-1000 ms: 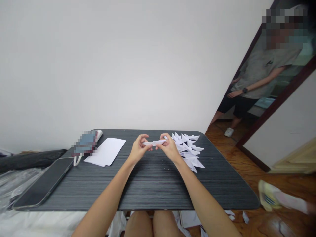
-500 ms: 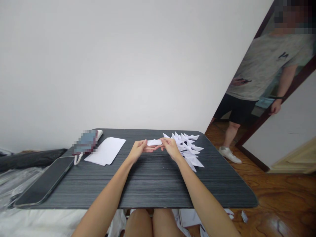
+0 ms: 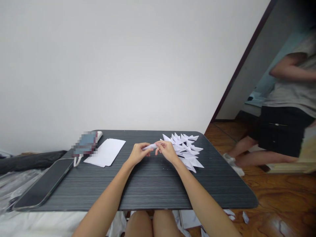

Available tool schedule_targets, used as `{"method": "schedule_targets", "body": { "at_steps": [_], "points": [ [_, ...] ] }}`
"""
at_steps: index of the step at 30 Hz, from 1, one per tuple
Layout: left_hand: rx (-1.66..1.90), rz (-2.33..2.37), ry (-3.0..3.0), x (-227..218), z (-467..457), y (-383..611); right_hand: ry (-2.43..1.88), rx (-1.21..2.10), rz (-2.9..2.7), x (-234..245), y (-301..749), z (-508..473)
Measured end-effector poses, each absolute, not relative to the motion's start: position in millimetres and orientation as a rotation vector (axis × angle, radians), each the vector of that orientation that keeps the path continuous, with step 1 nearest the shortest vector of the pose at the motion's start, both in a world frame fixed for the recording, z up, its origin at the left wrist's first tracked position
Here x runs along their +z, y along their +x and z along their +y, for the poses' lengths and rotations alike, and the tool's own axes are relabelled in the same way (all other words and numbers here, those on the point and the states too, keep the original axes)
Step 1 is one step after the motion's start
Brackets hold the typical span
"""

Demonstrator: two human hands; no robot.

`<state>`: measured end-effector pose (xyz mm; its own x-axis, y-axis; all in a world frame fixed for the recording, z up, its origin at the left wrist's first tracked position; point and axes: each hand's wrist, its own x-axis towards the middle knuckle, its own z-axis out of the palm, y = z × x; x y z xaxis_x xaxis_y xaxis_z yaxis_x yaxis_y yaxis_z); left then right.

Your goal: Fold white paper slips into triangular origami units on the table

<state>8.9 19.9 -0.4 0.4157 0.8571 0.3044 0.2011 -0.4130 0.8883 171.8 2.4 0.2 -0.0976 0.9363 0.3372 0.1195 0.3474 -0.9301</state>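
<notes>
Folded paper (image 3: 149, 146) is held just above the table (image 3: 153, 187), between the two hands and left of the pile. Left hand (image 3: 138, 153): thumb and fingers pinch its left end. Right hand (image 3: 168, 151): fingertips pinch the right end, partly covering it. Compared with half a second ago, the piece shows a narrower side and sits on a slant, left end lower; then it showed a broader face with a small raised point. The fingers are more curled now. The person (image 3: 283, 128) at right, upright in the doorway in the earlier frame, is now leaning in mid-stride, blurred, partly out of view. Piece is white, thin, crisp-edged. Pile of folded shapes (image 3: 191, 150): same white paper, sharp triangular points, overlapping, close by the right hand. Plain sheets (image 3: 106, 152) lie flat at left, slightly fanned. Beyond them, a pixelated device (image 3: 86, 143) with a white cable (image 3: 77, 161). Table: dark, finely ribbed top, rounded corners. Wall (image 3: 128, 65) behind is smooth and pale; floor (image 3: 286, 194) is glossy brown wood grain, with a paper scrap (image 3: 245, 217) on it.
</notes>
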Motion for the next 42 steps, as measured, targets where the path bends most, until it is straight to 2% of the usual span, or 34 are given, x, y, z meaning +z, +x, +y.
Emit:
{"method": "schedule_targets", "body": {
  "at_steps": [9, 14, 21, 31, 37, 42],
  "points": [
    [0.997, 0.935, 2.147, 14, 11, 10, -0.968, 0.918, -1.614, 4, 170, -4],
    [0.871, 0.806, 1.932, 3, 20, 10, -1.02, 0.923, -1.6, 1, 175, 1],
    [0.93, 0.893, 1.533, -11, 33, 2, -1.016, 0.999, -1.596, -2, 181, 6],
    [0.992, 0.859, 1.469, -2, 27, 4, -1.042, 0.789, -1.717, 3, 182, 1],
    [0.888, 0.835, 1.533, -6, 28, 3, -1.113, 0.646, -1.774, 3, 180, -5],
    [0.896, 0.843, 1.524, -4, 26, 5, -1.147, 0.649, -1.755, 3, 181, -6]
  ]
}}
